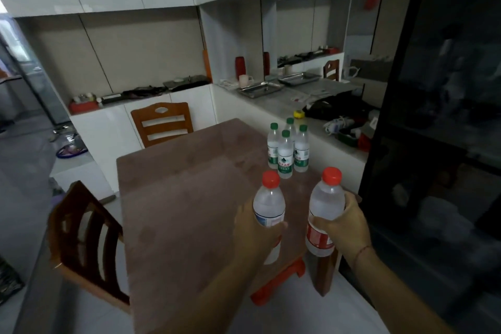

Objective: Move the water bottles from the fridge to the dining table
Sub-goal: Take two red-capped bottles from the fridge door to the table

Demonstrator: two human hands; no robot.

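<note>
Each hand's fingers wrap a red-capped bottle upright over the tabletop [176,198]: left hand [253,230] around the left bottle [269,206], right hand [344,222] around the right bottle [324,211].

You hold two red-capped water bottles, and neither label can be read: the left bottle [268,214] carries a white label with a blue band, its print blurred, and the right bottle [322,222] carries a red label with white marks too smeared to make out. On the worktop [189,198] four green-capped bottles [286,153] wear white and green labels. The front one shows a dark triangular mountain emblem above a green band of pale characters, too small and soft to read. You have no other legible writing in view.
</note>
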